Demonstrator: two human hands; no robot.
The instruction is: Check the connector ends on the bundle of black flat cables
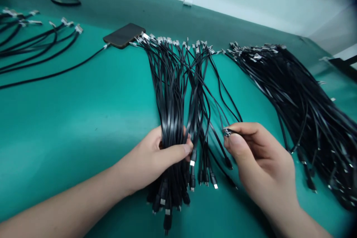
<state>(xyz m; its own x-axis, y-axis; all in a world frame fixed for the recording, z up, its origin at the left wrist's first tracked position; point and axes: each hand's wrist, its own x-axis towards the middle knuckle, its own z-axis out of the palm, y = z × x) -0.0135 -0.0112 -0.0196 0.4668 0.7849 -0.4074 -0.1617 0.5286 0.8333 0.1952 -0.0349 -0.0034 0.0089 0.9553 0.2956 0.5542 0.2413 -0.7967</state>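
Cable bundle (170,119) gripped in curled left hand (157,154).

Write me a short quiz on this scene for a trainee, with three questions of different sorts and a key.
1. True or false: the thumb of the left hand lies across a bundle of black cables.

2. Multiple choice: what does the right hand do?
A) Lies flat, palm down
B) Pinches a small shiny piece between finger and thumb
C) Points with all its fingers spread straight

3. Fill the gap: the dark phone-like device lies beyond the hands on a ____-coloured surface.

Key:
1. True
2. B
3. green
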